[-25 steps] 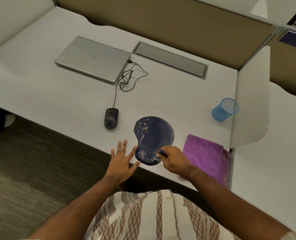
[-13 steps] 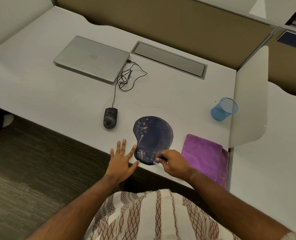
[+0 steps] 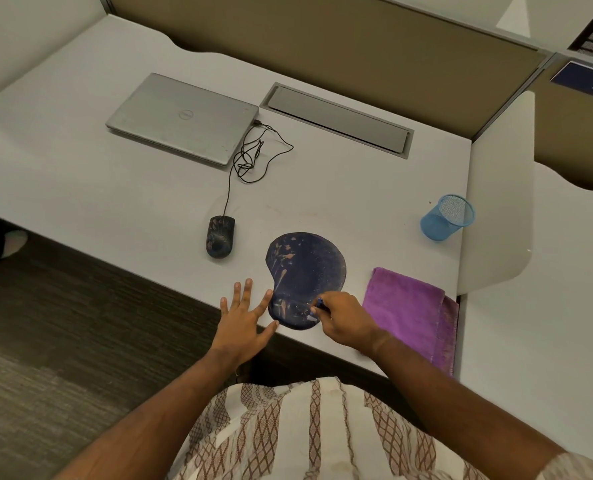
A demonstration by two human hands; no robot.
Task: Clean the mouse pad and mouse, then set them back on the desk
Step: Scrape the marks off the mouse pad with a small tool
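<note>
- Pale grey counter (image 3: 80,174) in a tan-walled cubicle, dark carpet below.
- Dark-blue, stained kidney-shaped mouse pad (image 3: 305,275) at the near edge, long axis running away from the person, wrist-rest end nearest.
- Left hand (image 3: 243,323) flat, fingers spread, touching the pad's left side.
- Right hand (image 3: 343,320) fingers pinched on a small blue object over the pad.
- Black corded mouse (image 3: 220,236) left of the pad, nose pointing away.

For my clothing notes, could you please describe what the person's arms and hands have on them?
Both forearms are bare, as are the left hand and right hand; I can make out no rings, watch or gloves. The shirt is cream with brown lattice-patterned stripes, with a short sleeve edge showing at the lower right.
</note>
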